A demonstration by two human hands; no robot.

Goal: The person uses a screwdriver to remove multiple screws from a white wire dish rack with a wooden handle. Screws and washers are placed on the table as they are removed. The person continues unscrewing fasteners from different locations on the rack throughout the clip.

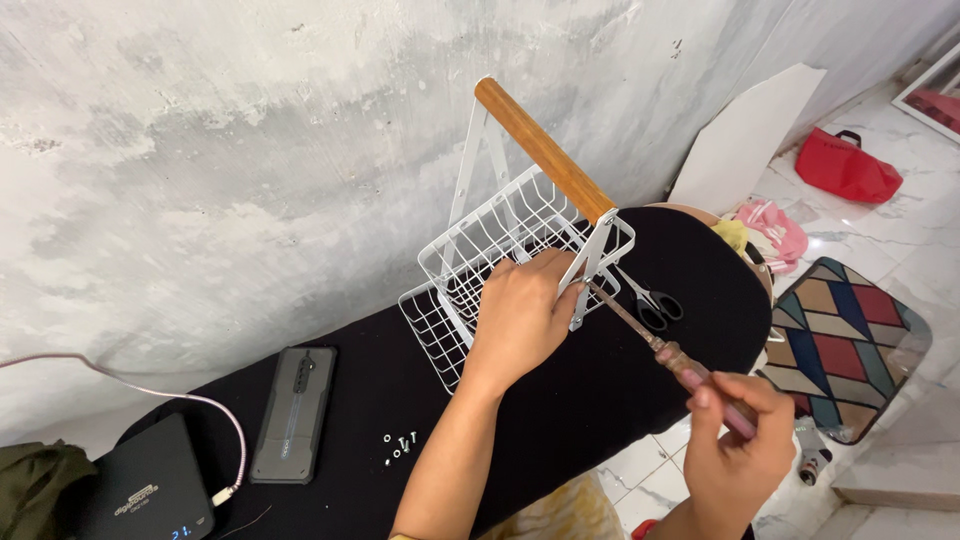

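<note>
Left grip: the left hand (520,318) is closed over the near rim of the white wire basket (510,250), fingers curled around the wire just beside the handle bracket (590,270), pinning the basket down on the black worktop (560,410).
Right grip: the right hand (738,450) is wrapped shut around the dark wooden handle of a screwdriver (655,345), whose shaft runs up and away from it to the bracket.
Tip: it meets the lower part of the white metal bracket, right beside the left fingers; the screw itself is too small to make out.
Basket: it stands upright on the worktop under the left hand, its wooden-grip handle (542,150) raised on white arms above it.
Doing the step well: by my judgement, keep the shaft in line with the screw axis, press lightly inward while turning, and let the left hand resist the twist so the wire frame does not rock.
Risk: the tip sits so close to the left fingers that a slip would likely run into them; shifting those fingers off the line of the shaft seems wise.
Loose hardware: a few small screws and washers (400,445) lie on the worktop well behind the left wrist, towards the phone (293,412).
Nearby: scissors (650,300) lie just beyond the screwdriver shaft.
</note>
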